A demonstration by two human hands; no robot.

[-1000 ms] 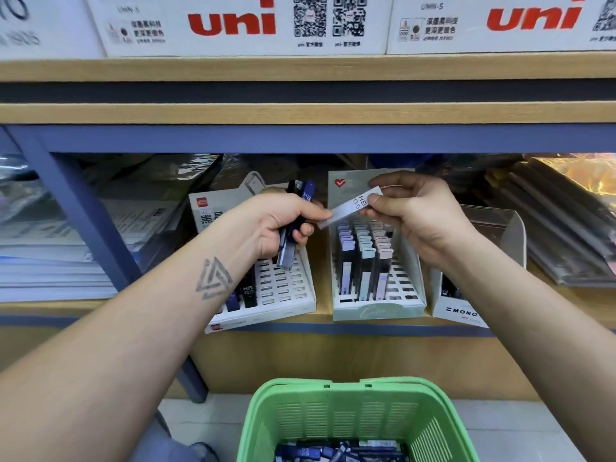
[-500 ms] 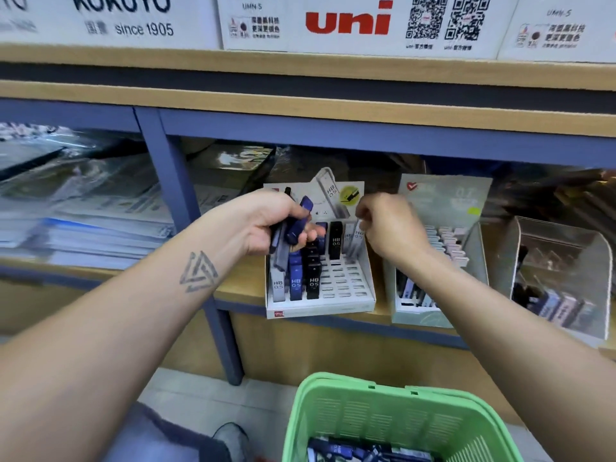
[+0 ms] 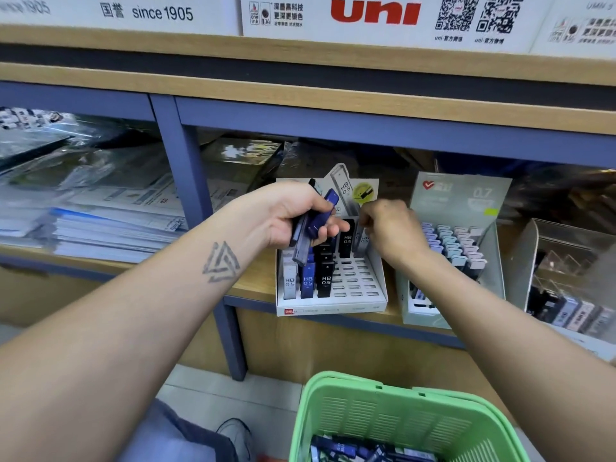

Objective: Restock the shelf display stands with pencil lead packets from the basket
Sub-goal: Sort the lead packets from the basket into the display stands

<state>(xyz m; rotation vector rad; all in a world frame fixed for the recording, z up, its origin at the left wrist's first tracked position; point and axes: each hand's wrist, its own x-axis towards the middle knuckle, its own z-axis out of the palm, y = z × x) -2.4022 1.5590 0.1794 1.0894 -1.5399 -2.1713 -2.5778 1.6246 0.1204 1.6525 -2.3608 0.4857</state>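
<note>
Now the left hand (image 3: 296, 216) is hovering over the white slotted cardboard display stand (image 3: 353, 281) on the wooden shelf (image 3: 253, 281), its fingers curling round a small bundle of slim pencil lead packets (image 3: 311, 228), blue and grey ones, fanned out above the stand's left columns. Just beside it, the right hand (image 3: 390, 231) is reaching into the back row of that same stand, fingers bent and pinching at the top of a pale grey lead packet (image 3: 361, 240) standing upright next to a black one marked HB 0.5; the fingertips are turned away, so exactly how the packet is being gripped is hard to make out. Along the stand's left side, grey, blue and black packets are sitting upright in their slots, while the slots on the right are showing bare. To the right, a pale green display stand (image 3: 460, 208) is standing with rows of pastel-capped packets, and beyond it a clear plastic bin (image 3: 566, 261) is showing more stock. Down at the bottom, the green plastic basket (image 3: 400, 418) is sitting below the shelf with loose blue packets lying inside. Stacks of wrapped paper goods (image 3: 100, 208) are filling the left bay.
</note>
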